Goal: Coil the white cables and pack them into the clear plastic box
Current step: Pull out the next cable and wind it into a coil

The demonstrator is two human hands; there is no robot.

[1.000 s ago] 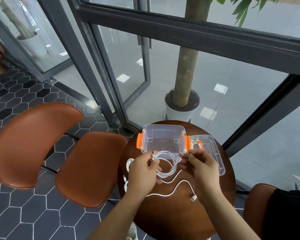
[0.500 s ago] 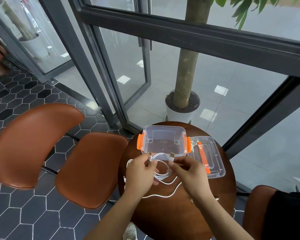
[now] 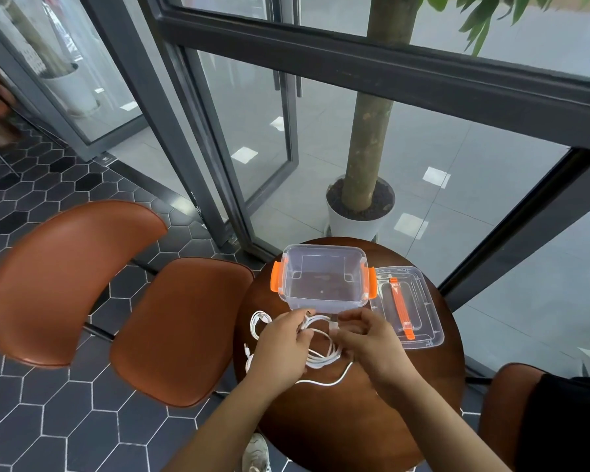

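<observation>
We get one head view (wide-angle), looking forward and steeply down, close over the round surface (image 3: 348, 420), window (image 3: 355, 73) beyond.

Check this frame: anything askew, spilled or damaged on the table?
Nothing stands out. The box sits upright and empty, lid flat beside it; left hand and right hand hold the part-coiled cable; a second cable lies loose near the table's left edge.

clear plastic box (image 3: 323, 303) open-topped, lid (image 3: 426, 332) just beside, bare tabletop (image 3: 348, 420) nearside
</observation>
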